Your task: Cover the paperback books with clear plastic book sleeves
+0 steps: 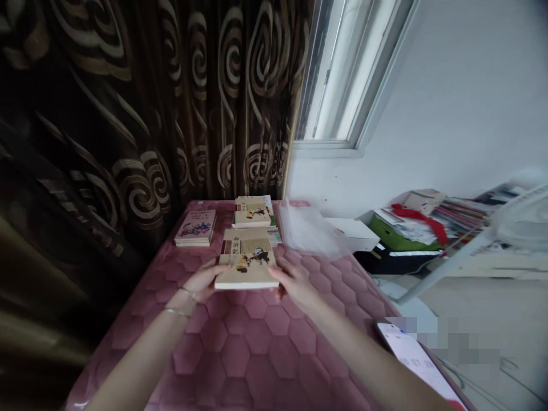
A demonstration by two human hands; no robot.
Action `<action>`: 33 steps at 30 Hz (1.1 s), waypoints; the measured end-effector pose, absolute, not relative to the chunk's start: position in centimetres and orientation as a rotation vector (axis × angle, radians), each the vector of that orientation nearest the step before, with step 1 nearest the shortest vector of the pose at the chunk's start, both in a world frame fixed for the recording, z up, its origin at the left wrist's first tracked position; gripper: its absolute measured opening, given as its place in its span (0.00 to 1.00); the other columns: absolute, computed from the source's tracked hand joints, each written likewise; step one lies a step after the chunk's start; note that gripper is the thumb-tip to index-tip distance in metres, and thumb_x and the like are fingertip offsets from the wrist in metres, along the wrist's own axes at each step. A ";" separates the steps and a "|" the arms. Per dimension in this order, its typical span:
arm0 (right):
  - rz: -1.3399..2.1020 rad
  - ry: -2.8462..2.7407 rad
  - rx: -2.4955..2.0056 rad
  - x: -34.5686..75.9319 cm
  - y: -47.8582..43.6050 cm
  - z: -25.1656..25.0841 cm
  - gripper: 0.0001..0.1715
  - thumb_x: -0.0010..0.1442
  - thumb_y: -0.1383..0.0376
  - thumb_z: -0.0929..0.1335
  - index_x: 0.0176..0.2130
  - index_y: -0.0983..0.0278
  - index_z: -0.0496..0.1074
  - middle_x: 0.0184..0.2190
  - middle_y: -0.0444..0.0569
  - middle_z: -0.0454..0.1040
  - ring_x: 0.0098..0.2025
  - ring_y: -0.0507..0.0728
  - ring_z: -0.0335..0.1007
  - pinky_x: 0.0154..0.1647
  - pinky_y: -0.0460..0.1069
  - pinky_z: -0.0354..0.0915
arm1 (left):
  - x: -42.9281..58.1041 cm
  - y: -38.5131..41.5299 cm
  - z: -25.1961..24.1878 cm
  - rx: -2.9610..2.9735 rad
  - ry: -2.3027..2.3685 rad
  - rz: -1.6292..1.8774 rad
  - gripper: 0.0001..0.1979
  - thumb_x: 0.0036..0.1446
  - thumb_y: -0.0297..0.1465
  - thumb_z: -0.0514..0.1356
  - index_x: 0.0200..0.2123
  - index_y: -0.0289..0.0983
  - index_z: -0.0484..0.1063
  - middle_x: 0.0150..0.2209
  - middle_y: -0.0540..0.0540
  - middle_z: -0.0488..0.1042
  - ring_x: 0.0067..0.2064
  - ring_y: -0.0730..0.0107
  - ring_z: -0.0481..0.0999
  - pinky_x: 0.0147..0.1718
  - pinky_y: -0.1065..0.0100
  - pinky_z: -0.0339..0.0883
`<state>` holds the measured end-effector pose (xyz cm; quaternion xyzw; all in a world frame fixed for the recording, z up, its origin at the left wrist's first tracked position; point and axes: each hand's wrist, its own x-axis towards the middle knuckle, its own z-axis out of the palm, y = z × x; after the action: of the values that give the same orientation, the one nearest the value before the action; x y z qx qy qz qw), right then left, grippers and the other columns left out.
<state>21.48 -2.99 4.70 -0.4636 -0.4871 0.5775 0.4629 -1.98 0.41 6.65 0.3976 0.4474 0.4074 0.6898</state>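
A beige paperback book point(246, 254) with dark characters and a small painted figure on its cover is held between my two hands. My left hand point(208, 278) grips its left side, with thumb on the cover and fingers underneath. On the opposite side, my right hand point(295, 281) is closed on the book's edge in the same way. Just behind it sits a stack of books point(253, 210), the top one having a similar beige cover. Farther left lies a small pile of pinkish-covered books point(196, 228).
Pink quilted padding point(274, 342) covers the surface below. Blurred clear plastic point(310, 228) and a white box point(351, 233) lie at the back right. A phone point(415, 357) rests at the right edge. A white fan point(462, 257) stands beyond, near a green-and-black bin point(396, 242). Dark curtains point(222, 103) hang behind.
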 end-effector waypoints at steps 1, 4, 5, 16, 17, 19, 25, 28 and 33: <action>1.409 -1.234 -1.111 20.7 -3.1 3.8 0.27 0.51 0.49 0.70 0.43 0.63 0.68 0.19 0.39 0.72 0.14 0.51 0.67 0.12 0.43 0.65 | -2.9 -0.2 6.3 0.874 1.007 0.922 0.18 0.44 0.25 0.68 0.42 0.32 0.75 0.38 0.41 0.81 0.37 0.65 0.81 0.34 0.71 0.74; 1.428 -1.304 -1.063 18.3 -2.3 2.0 0.30 0.51 0.47 0.69 0.46 0.63 0.67 0.19 0.39 0.72 0.14 0.51 0.67 0.13 0.44 0.65 | -5.6 -1.2 5.0 0.807 1.062 0.965 0.17 0.41 0.23 0.69 0.39 0.31 0.77 0.38 0.40 0.81 0.39 0.63 0.81 0.36 0.71 0.74; 1.444 -1.323 -1.047 17.4 -1.7 1.8 0.30 0.51 0.47 0.69 0.46 0.63 0.66 0.19 0.39 0.72 0.14 0.50 0.66 0.13 0.44 0.65 | -6.5 -1.1 4.7 0.790 1.082 0.991 0.16 0.41 0.23 0.69 0.38 0.31 0.77 0.37 0.40 0.81 0.39 0.63 0.81 0.35 0.71 0.74; 1.336 -1.302 -1.064 6.8 14.0 3.7 0.20 0.55 0.54 0.67 0.43 0.64 0.67 0.16 0.39 0.70 0.15 0.50 0.65 0.16 0.44 0.64 | -14.3 15.8 5.3 1.099 1.351 1.236 0.15 0.49 0.29 0.66 0.41 0.30 0.75 0.37 0.42 0.80 0.38 0.64 0.79 0.39 0.64 0.73; 1.335 -1.298 -1.082 6.1 15.5 3.5 0.19 0.56 0.54 0.67 0.43 0.64 0.67 0.16 0.39 0.70 0.15 0.50 0.65 0.17 0.44 0.65 | -14.8 17.2 4.8 1.119 1.388 1.243 0.15 0.49 0.30 0.66 0.41 0.30 0.75 0.36 0.43 0.80 0.39 0.63 0.79 0.40 0.64 0.72; 1.336 -1.296 -1.114 4.9 17.9 2.7 0.18 0.57 0.56 0.66 0.43 0.64 0.68 0.16 0.39 0.69 0.16 0.50 0.65 0.18 0.44 0.66 | -15.6 19.2 3.6 1.166 1.467 1.255 0.15 0.51 0.32 0.64 0.41 0.30 0.76 0.35 0.45 0.80 0.42 0.61 0.78 0.44 0.62 0.71; 1.343 -1.317 -1.211 2.5 21.3 -0.5 0.14 0.59 0.58 0.67 0.40 0.65 0.68 0.16 0.38 0.67 0.17 0.51 0.67 0.18 0.44 0.65 | -18.0 21.7 -0.1 1.267 1.630 1.325 0.17 0.56 0.29 0.60 0.48 0.32 0.74 0.53 0.40 0.74 0.58 0.60 0.69 0.58 0.62 0.58; 1.335 -1.320 -1.236 2.1 21.8 -1.4 0.11 0.60 0.59 0.66 0.40 0.64 0.67 0.16 0.39 0.67 0.18 0.52 0.68 0.17 0.44 0.65 | -19.4 21.7 -1.4 1.313 1.640 1.344 0.17 0.59 0.30 0.57 0.51 0.33 0.73 0.58 0.39 0.70 0.60 0.62 0.67 0.60 0.63 0.55; 1.313 -1.318 -1.247 2.0 22.3 -1.4 0.08 0.62 0.61 0.64 0.39 0.64 0.66 0.16 0.38 0.67 0.17 0.51 0.66 0.17 0.44 0.66 | -20.9 20.2 -3.9 1.361 1.640 1.313 0.20 0.59 0.29 0.56 0.55 0.34 0.69 0.58 0.40 0.69 0.60 0.62 0.67 0.60 0.61 0.57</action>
<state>2.03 22.31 -1.36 -0.5010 -0.5296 0.5277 0.4360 -20.91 20.16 -3.93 0.5162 0.6221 0.4981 0.3139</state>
